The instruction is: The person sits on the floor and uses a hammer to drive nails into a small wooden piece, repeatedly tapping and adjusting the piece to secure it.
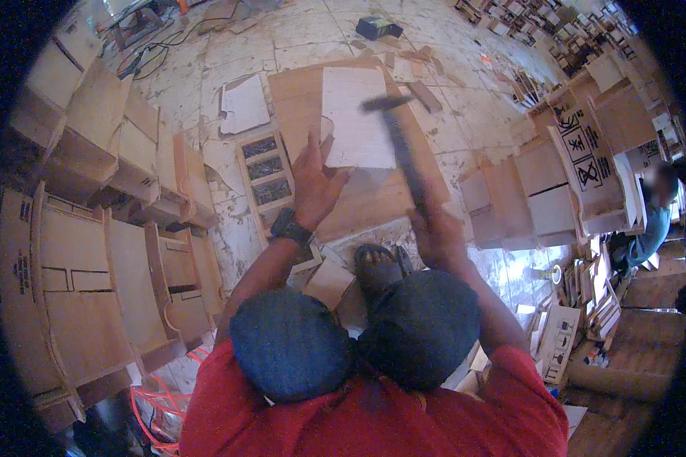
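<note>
My right hand grips a hammer by its dark handle. The hammer is smeared by motion, and its head hovers over the right edge of a white panel. That panel lies on a larger brown wooden board on the floor. My left hand rests at the panel's lower left edge, fingers stretched and thumb apart, with a dark watch on the wrist. Whether anything small lies under those fingers cannot be seen. Left of the board are a wooden tray with several dark-filled compartments and a second white panel.
Wooden cabinet-like pieces stand along the left, with more on the right. Offcuts and a dark box lie farther off. Another person is at the far right. Orange cords run at the lower left.
</note>
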A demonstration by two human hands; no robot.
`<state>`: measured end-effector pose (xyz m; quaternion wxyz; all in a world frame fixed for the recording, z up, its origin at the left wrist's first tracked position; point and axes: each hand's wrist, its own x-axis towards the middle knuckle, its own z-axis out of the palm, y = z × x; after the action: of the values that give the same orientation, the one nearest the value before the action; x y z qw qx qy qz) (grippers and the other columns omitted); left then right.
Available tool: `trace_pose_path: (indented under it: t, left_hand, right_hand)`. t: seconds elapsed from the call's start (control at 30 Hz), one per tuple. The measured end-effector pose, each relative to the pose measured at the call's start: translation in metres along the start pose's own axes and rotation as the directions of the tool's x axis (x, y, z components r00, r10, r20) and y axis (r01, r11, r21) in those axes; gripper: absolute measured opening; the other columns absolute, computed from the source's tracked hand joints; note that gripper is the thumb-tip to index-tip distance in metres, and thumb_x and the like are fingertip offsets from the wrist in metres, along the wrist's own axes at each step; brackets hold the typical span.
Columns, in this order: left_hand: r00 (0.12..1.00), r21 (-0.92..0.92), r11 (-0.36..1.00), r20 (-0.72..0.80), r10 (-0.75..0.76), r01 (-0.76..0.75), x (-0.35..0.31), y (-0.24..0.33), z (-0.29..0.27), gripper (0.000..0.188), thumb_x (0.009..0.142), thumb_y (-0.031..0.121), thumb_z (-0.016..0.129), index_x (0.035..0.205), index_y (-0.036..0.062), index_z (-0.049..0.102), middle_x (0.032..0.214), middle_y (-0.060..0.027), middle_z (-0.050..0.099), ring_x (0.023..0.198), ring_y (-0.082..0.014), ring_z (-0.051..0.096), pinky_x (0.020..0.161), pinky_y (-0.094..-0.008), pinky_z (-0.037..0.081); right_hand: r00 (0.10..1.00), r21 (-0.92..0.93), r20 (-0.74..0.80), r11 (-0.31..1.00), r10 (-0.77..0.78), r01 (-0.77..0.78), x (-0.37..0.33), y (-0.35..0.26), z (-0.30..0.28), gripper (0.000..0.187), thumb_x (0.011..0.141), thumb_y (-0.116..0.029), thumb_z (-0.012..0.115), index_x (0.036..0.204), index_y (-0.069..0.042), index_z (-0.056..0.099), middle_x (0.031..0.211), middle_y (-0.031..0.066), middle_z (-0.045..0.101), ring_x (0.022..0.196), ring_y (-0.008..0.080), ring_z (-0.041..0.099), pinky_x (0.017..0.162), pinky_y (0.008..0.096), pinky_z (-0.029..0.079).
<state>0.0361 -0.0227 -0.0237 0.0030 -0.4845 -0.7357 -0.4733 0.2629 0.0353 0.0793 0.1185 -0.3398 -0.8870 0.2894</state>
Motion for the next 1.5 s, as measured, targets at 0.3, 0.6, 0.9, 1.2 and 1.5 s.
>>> trace_pose_path:
  t: [0.3, 0.6, 0.9, 1.2, 1.5]
  left_hand:
    - [0.997, 0.053, 0.997, 0.057, -0.051, 0.048, -0.002, 0.002, -0.001, 0.098, 0.075, 0.016, 0.073, 0.146, -0.006, 0.01, 0.137, -0.0175, 0.049, 0.126, -0.0375, 0.042, 0.109, -0.0442, 0.026]
    - [0.998, 0.09, 0.995, 0.061, -0.035, 0.029, -0.002, 0.001, 0.001, 0.1, 0.074, 0.016, 0.075, 0.145, -0.0085, 0.008, 0.137, -0.0183, 0.048, 0.126, -0.0383, 0.042, 0.108, -0.0434, 0.028]
    - [1.0, -0.03, 0.999, -0.015, -0.021, 0.021, -0.001, 0.005, 0.001, 0.094, 0.069, 0.017, 0.076, 0.142, -0.0078, 0.022, 0.125, -0.0241, 0.054, 0.117, -0.0415, 0.048, 0.103, -0.0448, 0.034]
    - [0.996, -0.107, 0.99, 0.035, -0.087, 0.09, 0.002, 0.009, -0.001, 0.102, 0.067, 0.016, 0.076, 0.143, -0.0093, 0.014, 0.129, -0.0263, 0.051, 0.12, -0.0418, 0.046, 0.107, -0.0454, 0.03]
    - [0.977, -0.142, 0.969, 0.099, -0.19, 0.203, -0.033, -0.054, 0.04, 0.09, 0.065, 0.022, 0.082, 0.137, -0.0039, 0.035, 0.134, -0.0254, 0.046, 0.126, -0.0426, 0.041, 0.108, -0.0435, 0.031]
  right_hand:
    - [0.998, 0.192, -0.047, 0.98, 0.051, -0.041, 0.005, 0.005, 0.0, 0.056, 0.094, -0.017, 0.049, 0.145, -0.011, 0.027, 0.12, 0.0279, 0.056, 0.106, 0.0471, 0.055, 0.09, 0.0493, 0.047]
    - [0.989, 0.05, -0.042, 0.988, -0.145, 0.147, 0.005, 0.016, 0.017, 0.06, 0.093, -0.017, 0.051, 0.146, -0.015, 0.024, 0.117, 0.0269, 0.058, 0.097, 0.0465, 0.059, 0.082, 0.0523, 0.049]
    - [0.997, 0.041, 0.004, 0.996, -0.083, 0.083, 0.003, 0.021, 0.023, 0.059, 0.093, -0.019, 0.053, 0.146, -0.015, 0.027, 0.104, 0.0286, 0.062, 0.096, 0.0468, 0.06, 0.082, 0.0499, 0.048]
    - [0.979, -0.11, 0.203, 0.994, 0.009, 0.014, 0.008, 0.026, 0.029, 0.058, 0.094, -0.021, 0.05, 0.146, -0.02, 0.025, 0.112, 0.0268, 0.06, 0.101, 0.045, 0.058, 0.085, 0.0495, 0.047]
    - [0.989, 0.078, 0.024, 0.986, 0.149, -0.15, -0.001, 0.036, 0.039, 0.06, 0.094, -0.02, 0.053, 0.147, -0.022, 0.025, 0.099, 0.0288, 0.062, 0.094, 0.0475, 0.06, 0.077, 0.0481, 0.048]
